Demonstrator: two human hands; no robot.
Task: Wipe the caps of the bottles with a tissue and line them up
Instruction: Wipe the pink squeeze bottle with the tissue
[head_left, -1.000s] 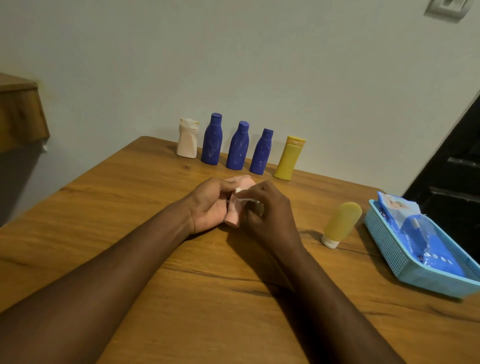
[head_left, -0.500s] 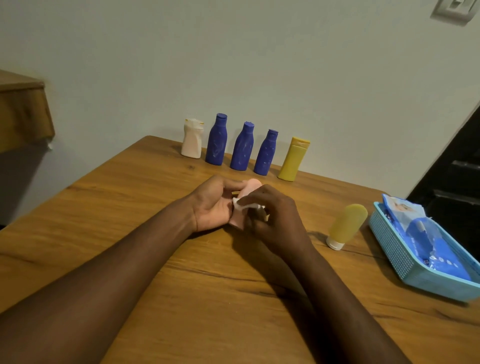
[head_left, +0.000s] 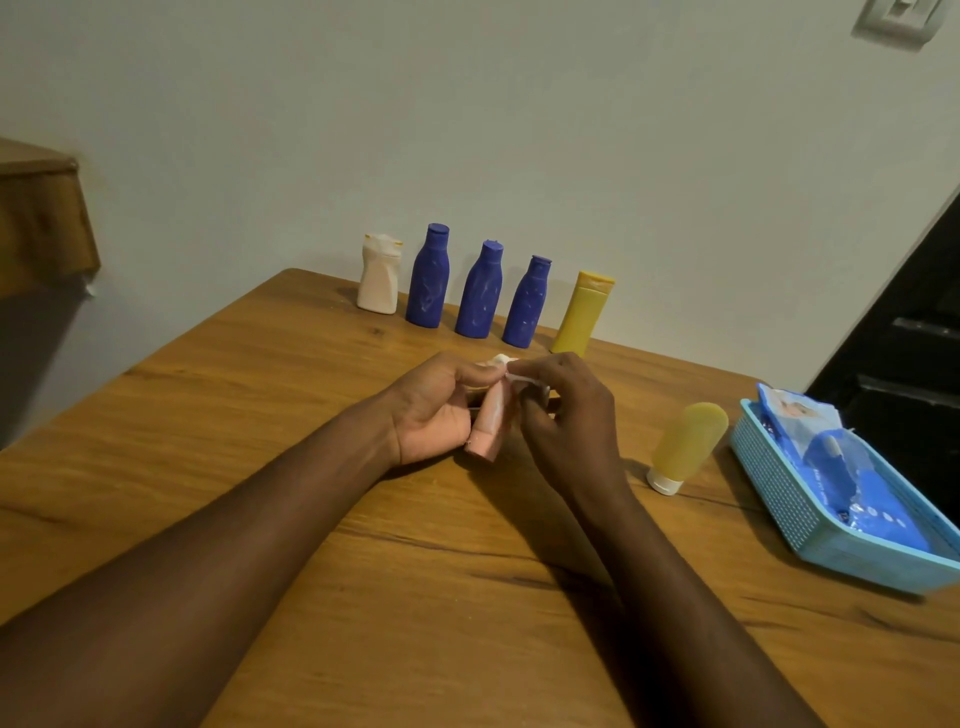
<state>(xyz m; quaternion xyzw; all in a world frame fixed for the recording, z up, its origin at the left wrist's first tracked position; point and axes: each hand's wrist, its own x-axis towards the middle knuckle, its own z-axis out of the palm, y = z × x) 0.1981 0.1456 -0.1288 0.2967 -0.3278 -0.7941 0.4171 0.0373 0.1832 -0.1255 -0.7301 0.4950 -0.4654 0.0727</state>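
My left hand (head_left: 434, 410) grips a small pink bottle (head_left: 488, 428) at mid-table, its base towards me and its top tilted away. My right hand (head_left: 563, 415) pinches a white tissue (head_left: 506, 364) against the bottle's top end, which the tissue and fingers hide. A row stands along the far edge by the wall: a white bottle (head_left: 379, 274), three blue bottles (head_left: 429, 278) (head_left: 480, 291) (head_left: 528, 303) and a yellow bottle (head_left: 584, 313). A soft yellow tube (head_left: 685, 447) stands on its white cap to the right.
A light blue mesh basket (head_left: 784, 499) holding blue wipe packs (head_left: 852, 467) sits at the table's right edge. The wooden table (head_left: 260, 395) meets the wall at the back. A wooden shelf (head_left: 36, 218) juts out at left. A dark doorway is at right.
The pink bottle has been turned more upright in my left hand, and my right hand has slid the tissue up to its top end. The rest stays put.
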